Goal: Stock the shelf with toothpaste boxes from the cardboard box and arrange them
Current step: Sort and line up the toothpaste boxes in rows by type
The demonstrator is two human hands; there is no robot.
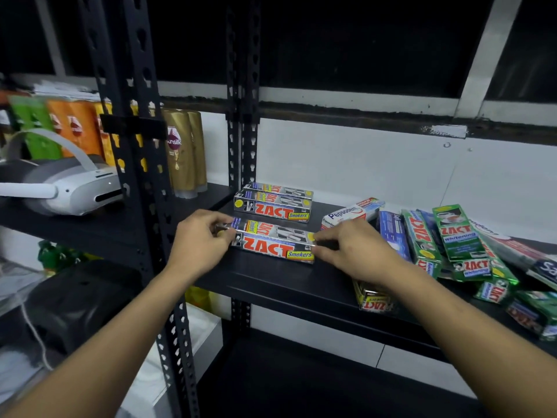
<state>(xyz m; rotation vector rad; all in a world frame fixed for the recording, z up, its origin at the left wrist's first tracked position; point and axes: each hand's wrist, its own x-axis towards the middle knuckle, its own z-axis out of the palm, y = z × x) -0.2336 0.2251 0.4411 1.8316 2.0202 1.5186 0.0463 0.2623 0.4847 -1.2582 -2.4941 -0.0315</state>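
The right forearm [401, 285] covers most of a toothpaste box [375, 300] at the shelf's front lip, leaving only its end showing. The fingertips of both hands are blurred where they meet the ends of the front box [272, 244], so the grip itself is unclear. At the right edge, a white box [542, 267] and a green box [539, 315] are cut off. The shampoo bottles [75, 128] on the left are smeared and partly behind the black upright [132, 146]. Small print on the heaped boxes [452, 245] is unreadable.

Bare shelf [271, 282] lies open in front; a heap of boxes [461, 251] crowds the right.
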